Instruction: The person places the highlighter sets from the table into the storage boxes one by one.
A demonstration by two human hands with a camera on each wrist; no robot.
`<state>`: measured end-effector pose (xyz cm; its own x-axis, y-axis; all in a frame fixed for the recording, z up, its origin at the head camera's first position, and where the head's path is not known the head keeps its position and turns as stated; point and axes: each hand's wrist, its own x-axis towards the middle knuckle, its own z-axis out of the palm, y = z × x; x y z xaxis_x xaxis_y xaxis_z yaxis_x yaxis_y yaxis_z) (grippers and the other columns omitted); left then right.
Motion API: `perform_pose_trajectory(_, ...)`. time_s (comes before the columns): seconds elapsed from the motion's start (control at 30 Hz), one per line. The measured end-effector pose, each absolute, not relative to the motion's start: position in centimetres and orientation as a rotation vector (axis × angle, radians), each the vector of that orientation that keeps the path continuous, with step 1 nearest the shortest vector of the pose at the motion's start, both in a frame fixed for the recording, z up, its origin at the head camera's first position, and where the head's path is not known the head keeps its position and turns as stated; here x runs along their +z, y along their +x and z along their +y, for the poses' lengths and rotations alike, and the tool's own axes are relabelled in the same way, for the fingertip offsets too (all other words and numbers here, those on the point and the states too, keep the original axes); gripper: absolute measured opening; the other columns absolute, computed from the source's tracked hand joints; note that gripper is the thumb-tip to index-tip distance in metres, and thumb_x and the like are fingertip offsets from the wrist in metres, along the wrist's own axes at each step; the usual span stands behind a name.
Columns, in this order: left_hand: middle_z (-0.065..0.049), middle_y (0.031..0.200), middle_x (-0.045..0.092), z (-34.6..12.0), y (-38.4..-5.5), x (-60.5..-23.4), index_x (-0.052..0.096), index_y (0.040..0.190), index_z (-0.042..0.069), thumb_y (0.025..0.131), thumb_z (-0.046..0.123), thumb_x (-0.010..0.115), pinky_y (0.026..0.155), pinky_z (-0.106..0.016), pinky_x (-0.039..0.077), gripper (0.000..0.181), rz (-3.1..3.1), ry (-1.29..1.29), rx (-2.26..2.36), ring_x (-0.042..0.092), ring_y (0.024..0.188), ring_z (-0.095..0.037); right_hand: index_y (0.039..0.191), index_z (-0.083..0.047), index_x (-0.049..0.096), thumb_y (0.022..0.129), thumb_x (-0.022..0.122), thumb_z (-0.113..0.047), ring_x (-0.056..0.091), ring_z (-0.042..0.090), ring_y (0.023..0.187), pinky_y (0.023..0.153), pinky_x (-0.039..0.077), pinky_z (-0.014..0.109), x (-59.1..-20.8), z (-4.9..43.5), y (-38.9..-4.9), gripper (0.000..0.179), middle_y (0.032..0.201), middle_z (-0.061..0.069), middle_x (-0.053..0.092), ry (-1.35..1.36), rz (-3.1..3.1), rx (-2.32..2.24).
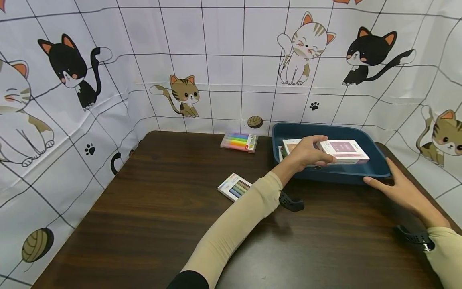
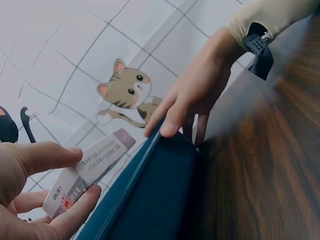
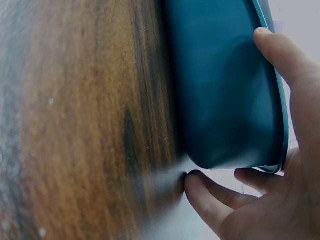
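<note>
My left hand (image 1: 306, 152) pinches a white box (image 1: 344, 151) with a mauve panel between thumb and fingers, above the blue plastic bin (image 1: 335, 176). In the left wrist view, small print and a mauve end show on the box (image 2: 102, 160). At the bin's front right corner is my right hand (image 1: 408, 192), thumb on the rim and straight fingers spread along the end. The right wrist view has the thumb (image 3: 272, 45) against the rim of the bin (image 3: 225, 90), other fingers below its corner. Another white box (image 1: 290, 143) lies inside the bin, partly behind my left hand.
A clear case of colourful pens (image 1: 239, 142) lies at the back of the dark wooden table (image 1: 155, 192). A white pack with striped colours (image 1: 234, 187) lies nearer, partly covered by my left sleeve. A cat-print sheet (image 1: 223, 72) rises behind the table.
</note>
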<state>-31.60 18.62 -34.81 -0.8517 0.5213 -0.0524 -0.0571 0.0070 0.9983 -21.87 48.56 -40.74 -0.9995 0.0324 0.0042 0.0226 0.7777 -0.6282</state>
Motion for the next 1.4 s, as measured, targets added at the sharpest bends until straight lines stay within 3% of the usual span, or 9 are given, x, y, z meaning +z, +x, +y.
perform_pose_trajectory(0.43, -0.005, 0.136, 0.055, 18.6, -31.1, -34.9, 0.059, 0.144, 0.018, 0.078, -0.003, 0.087, 0.080, -0.040, 0.059, 0.074, 1.977, 0.501, 1.853, 0.070, 0.081, -0.016, 0.160, -0.021, -0.020, 0.100, 0.059, -0.049, 0.003, 0.064, 0.141, 0.099, 0.009, 0.083, -41.2, 48.2, -22.1, 0.103, 0.161, 0.035, -0.006, -0.024, -2.935, 1.049)
perform_pose_trajectory(0.53, 0.002, 0.147, 0.050, 18.6, -30.9, -34.7, 0.061, 0.143, 0.023, 0.082, 0.009, 0.088, 0.084, -0.038, 0.057, 0.068, 2.076, 0.543, 1.774, 0.069, 0.100, -0.017, 0.160, -0.020, -0.019, 0.100, 0.060, -0.048, 0.003, 0.064, 0.141, 0.100, 0.010, 0.083, -41.2, 48.1, -22.1, 0.103, 0.162, 0.035, -0.006, -0.016, -2.935, 1.034)
perform_pose_trajectory(0.63, 0.010, 0.156, 0.040, 18.4, -30.8, -34.6, 0.063, 0.141, 0.026, 0.084, 0.023, 0.087, 0.087, -0.034, 0.054, 0.063, 2.205, 0.593, 1.688, 0.056, 0.126, -0.017, 0.160, -0.019, -0.019, 0.100, 0.060, -0.049, 0.006, 0.065, 0.140, 0.099, 0.012, 0.083, -41.1, 48.0, -22.2, 0.104, 0.161, 0.036, -0.005, -0.021, -2.939, 1.017)
perform_pose_trajectory(0.7, 0.014, 0.156, 0.038, 18.3, -30.8, -34.5, 0.064, 0.139, 0.026, 0.084, 0.027, 0.087, 0.087, -0.033, 0.053, 0.059, 2.269, 0.616, 1.657, 0.048, 0.133, -0.015, 0.160, -0.020, -0.019, 0.099, 0.060, -0.049, 0.008, 0.066, 0.139, 0.098, 0.013, 0.083, -40.9, 48.0, -22.2, 0.104, 0.161, 0.037, -0.004, -0.023, -2.938, 1.021)
perform_pose_trajectory(0.93, 0.012, 0.144, 0.052, 18.3, -30.9, -34.2, 0.068, 0.133, 0.032, 0.088, 0.029, 0.084, 0.092, -0.037, 0.051, 0.048, 2.256, 0.619, 1.672, 0.054, 0.123, -0.013, 0.160, -0.021, -0.019, 0.100, 0.060, -0.049, 0.008, 0.066, 0.139, 0.098, 0.013, 0.084, -40.8, 48.0, -22.2, 0.103, 0.161, 0.037, -0.002, -0.021, -2.940, 1.036)
perform_pose_trajectory(1.2, 0.013, 0.134, 0.060, 17.7, -31.2, -33.9, 0.067, 0.135, 0.028, 0.092, 0.026, 0.080, 0.089, -0.035, 0.051, 0.045, 2.237, 0.646, 1.700, 0.056, 0.121, -0.012, 0.160, -0.018, -0.020, 0.099, 0.059, -0.050, 0.005, 0.066, 0.140, 0.098, 0.013, 0.084, -40.9, 48.3, -22.0, 0.105, 0.161, 0.037, -0.006, -0.036, -2.946, 1.007)
perform_pose_trajectory(1.4, 0.014, 0.125, 0.064, 16.9, -31.4, -33.5, 0.066, 0.137, 0.027, 0.095, 0.026, 0.076, 0.097, -0.039, 0.048, 0.043, 2.237, 0.651, 1.698, 0.056, 0.121, -0.011, 0.160, -0.018, -0.020, 0.099, 0.060, -0.049, 0.004, 0.066, 0.140, 0.098, 0.012, 0.084, -40.9, 48.5, -21.8, 0.105, 0.161, 0.036, -0.008, -0.037, -2.937, 1.004)
